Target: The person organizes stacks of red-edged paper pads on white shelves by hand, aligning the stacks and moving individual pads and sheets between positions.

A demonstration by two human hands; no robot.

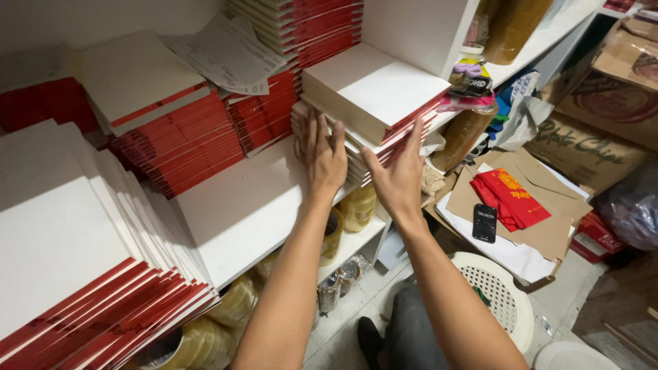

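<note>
A stack of thin red-spined white booklets [373,92] rests on a white shelf [240,205]. My left hand [323,152] presses flat against the stack's left side, fingers spread upward. My right hand [397,177] cups the stack's front corner, fingers pointing up along the red spines. Both hands touch the same stack from opposite sides. Further stacks of the same booklets [175,133] lie to the left, and a large fanned pile [82,274] fills the near left.
Loose printed papers [229,51] lie on the back stacks. Tape rolls [356,205] sit on the lower shelf. To the right lie cardboard boxes [582,147], brown envelopes [541,212], a red packet [510,199], a black phone [484,223] and a white plastic stool [497,291].
</note>
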